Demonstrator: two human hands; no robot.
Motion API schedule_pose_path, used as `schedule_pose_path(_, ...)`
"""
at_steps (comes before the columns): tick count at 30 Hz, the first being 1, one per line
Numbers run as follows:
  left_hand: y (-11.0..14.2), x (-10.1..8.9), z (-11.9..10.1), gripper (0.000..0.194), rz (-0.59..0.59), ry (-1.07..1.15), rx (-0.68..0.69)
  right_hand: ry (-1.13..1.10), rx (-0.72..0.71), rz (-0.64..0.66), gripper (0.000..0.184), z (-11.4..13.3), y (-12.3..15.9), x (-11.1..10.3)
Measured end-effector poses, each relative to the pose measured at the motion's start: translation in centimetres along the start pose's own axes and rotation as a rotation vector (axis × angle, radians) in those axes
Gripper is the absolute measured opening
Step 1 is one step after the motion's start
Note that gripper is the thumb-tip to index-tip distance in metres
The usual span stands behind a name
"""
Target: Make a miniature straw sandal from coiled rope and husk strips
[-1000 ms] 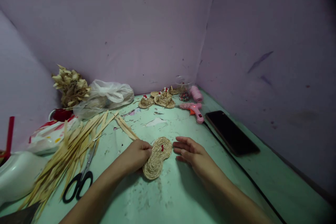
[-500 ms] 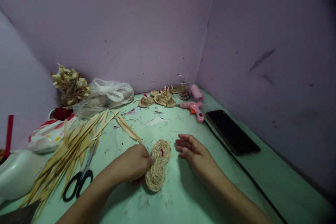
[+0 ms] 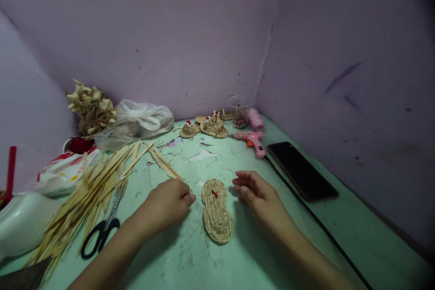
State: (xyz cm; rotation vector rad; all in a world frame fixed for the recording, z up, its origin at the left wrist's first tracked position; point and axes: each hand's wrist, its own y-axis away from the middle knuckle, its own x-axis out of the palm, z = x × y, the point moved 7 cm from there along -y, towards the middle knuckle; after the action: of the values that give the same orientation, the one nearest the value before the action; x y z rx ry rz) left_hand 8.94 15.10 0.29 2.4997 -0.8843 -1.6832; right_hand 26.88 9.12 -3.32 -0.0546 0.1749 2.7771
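A flat sole-shaped piece of coiled, braided straw [image 3: 218, 217] lies on the green table [image 3: 183, 263] between my hands. A small red mark or bead shows near its far end. Just left of it hovers my left hand [image 3: 171, 204], its fingers curled in and its thumb toward the piece, not touching it. I see nothing held in it, though the fingertips are hidden. To the right, my right hand [image 3: 256, 192] is open, fingers loosely stretched toward the piece and apart from it. Pale dried strips [image 3: 166, 163] run up behind my left hand.
Black-handled scissors [image 3: 102, 233] and a heap of dried strips [image 3: 84, 195] lie left. At the back are small straw slippers [image 3: 213, 129], a plastic cup of beads [image 3: 239, 120], a pink thread spool [image 3: 255, 119] and a pink glue gun [image 3: 251, 138]. A phone [image 3: 302, 170] lies right, beside a black cord [image 3: 316, 224].
My left hand has let go of the straw sole and drawn slightly left. The sole has shifted right and turned, its near end swinging right. My right hand has moved slightly right, staying open.
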Motion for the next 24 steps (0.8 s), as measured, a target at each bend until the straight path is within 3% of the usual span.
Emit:
schedule_pose_path(4, -0.3, 1.2, -0.9, 0.017, 0.03, 0.107, 0.1, 0.222, -0.128, 0.185, 0.007, 1.0, 1.2, 1.9)
schedule_pose_path(10, -0.5, 4.0, -1.3, 0.009, 0.002, 0.144, 0.108, 0.487, -0.446, 0.381, 0.025, 2.5, 3.1, 4.6)
schedule_pose_path(13, -0.5, 3.9, -1.1, 0.009, -0.02, 0.101, 0.078, 0.522, -0.48, 0.408, 0.027, 2.5, 3.3, 5.0)
schedule_pose_path(16, -0.4, 1.9, -1.2, 0.009, -0.07, 0.16, 0.109, 0.461, -0.405, 0.331, 0.021, 2.5, 2.7, 4.2)
schedule_pose_path(21, 0.1, -3.5, 0.4, 0.022, -0.209, 0.637, 0.079, 0.297, -0.277, 0.026, 0.014, 3.4, 1.7, 0.7)
schedule_pose_path(24, 0.6, -5.4, 1.3, 0.03, -0.314, 0.794, 0.043, 0.243, -0.216, -0.106, 0.016, 3.5, 1.3, -1.0)
